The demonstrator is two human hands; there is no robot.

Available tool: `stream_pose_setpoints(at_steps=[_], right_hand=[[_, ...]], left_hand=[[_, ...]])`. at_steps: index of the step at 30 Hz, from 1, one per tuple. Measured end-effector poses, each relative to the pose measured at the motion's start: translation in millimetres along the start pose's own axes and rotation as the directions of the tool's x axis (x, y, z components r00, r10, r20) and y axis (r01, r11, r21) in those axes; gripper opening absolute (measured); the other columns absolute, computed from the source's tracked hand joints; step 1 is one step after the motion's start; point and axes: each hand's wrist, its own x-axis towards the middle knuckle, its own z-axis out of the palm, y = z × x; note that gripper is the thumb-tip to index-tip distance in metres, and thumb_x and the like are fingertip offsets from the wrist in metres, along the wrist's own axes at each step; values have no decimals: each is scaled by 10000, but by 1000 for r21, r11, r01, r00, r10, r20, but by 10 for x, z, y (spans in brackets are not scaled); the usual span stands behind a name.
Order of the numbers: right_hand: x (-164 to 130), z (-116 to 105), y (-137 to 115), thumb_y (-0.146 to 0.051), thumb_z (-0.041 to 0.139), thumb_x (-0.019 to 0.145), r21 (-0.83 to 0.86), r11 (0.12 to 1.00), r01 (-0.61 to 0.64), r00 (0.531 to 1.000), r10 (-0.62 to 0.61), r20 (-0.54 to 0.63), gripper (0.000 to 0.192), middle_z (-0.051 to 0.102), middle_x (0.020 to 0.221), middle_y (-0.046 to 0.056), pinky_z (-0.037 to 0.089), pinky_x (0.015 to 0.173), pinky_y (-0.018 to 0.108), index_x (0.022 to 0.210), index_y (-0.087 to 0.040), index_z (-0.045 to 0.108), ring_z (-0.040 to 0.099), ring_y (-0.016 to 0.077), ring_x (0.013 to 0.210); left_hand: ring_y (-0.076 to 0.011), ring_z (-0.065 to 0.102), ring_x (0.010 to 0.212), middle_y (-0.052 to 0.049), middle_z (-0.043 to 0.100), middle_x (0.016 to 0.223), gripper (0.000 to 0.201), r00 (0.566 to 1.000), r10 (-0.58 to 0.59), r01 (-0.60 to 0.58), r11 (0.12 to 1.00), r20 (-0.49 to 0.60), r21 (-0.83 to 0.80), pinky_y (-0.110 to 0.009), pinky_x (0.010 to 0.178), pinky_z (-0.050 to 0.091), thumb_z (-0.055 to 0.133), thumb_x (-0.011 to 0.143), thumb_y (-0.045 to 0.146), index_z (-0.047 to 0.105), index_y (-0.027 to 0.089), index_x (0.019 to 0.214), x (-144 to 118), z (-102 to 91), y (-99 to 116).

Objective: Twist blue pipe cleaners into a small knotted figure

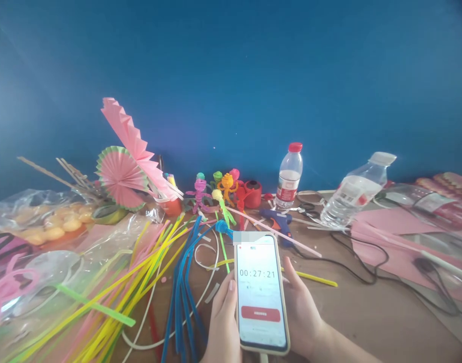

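Note:
Both my hands hold a smartphone (261, 292) upright over the brown table (367, 312). Its screen shows a timer reading 00:27:21 above a red button. My left hand (223, 322) grips the phone's left edge with the thumb on the frame. On the other side, my right hand (302, 312) cups the right edge and the back. Just beyond the phone lie blue pipe cleaners (185, 297) and yellow and green ones (140, 282).
Pink paper fans (125, 166) stand at the back left. Pipe-cleaner figures (219, 194), a red tape roll (252, 194), a blue glue gun (278, 222) with a black cord, two water bottles (289, 176) (353, 191), pink paper sheets (397, 237) and plastic bags (38, 217) cover the table.

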Motion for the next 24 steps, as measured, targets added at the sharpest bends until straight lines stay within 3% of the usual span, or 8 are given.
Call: stream_pose_setpoints(at_steps=[5, 8, 10, 12, 16, 24], right_hand=[[11, -3, 36, -694, 444, 822, 3, 998, 63, 991, -62, -115, 619, 732, 974, 151, 410, 905, 544, 986, -154, 700, 636, 381, 999], [14, 16, 130, -623, 518, 838, -37, 985, 168, 972, -172, -160, 523, 731, 1011, 122, 433, 909, 510, 1042, -173, 691, 630, 362, 1021], [4, 16, 206, -487, 633, 815, -88, 954, 286, 941, -297, -162, 394, 719, 1073, 79, 444, 920, 464, 1102, -219, 668, 617, 332, 1053], [-12, 8, 259, -297, 716, 744, -136, 925, 354, 913, -374, -161, 407, 705, 1118, 39, 451, 928, 424, 1143, -263, 645, 607, 306, 1077], [-32, 10, 264, -121, 660, 648, -154, 932, 329, 915, -355, -190, 499, 725, 1058, 35, 476, 899, 420, 1131, -248, 651, 623, 309, 1052], [-30, 36, 221, -127, 617, 641, -197, 938, 287, 925, -325, -200, 462, 747, 942, 73, 519, 798, 421, 1095, -195, 665, 659, 331, 968]], left_hand=[[-315, 655, 1042, -124, 756, 991, 425, 1000, -14, 15, 1000, 22, -27, -383, 884, 525, 668, 795, 353, 642, 149, 1167, -42, 84, 62], [-315, 674, 998, -124, 749, 1013, 464, 1000, 13, -12, 999, 27, -35, -386, 858, 534, 654, 805, 376, 611, 159, 1213, -32, 72, 69], [-309, 689, 957, -121, 748, 1010, 480, 999, 32, -30, 998, 39, -48, -396, 837, 542, 637, 819, 375, 578, 167, 1248, -14, 48, 63], [-294, 696, 939, -111, 751, 1000, 453, 998, 46, -43, 997, 40, -63, -389, 837, 541, 621, 835, 362, 577, 169, 1242, 4, 26, 55], [-278, 688, 960, -107, 748, 1015, 343, 995, 65, -59, 995, 69, -85, -354, 842, 536, 592, 862, 319, 630, 158, 1163, 7, 17, 47], [-269, 696, 928, -83, 757, 976, 271, 995, 72, -67, 995, 76, -70, -346, 817, 542, 575, 870, 304, 664, 164, 1084, -11, 57, 65]])
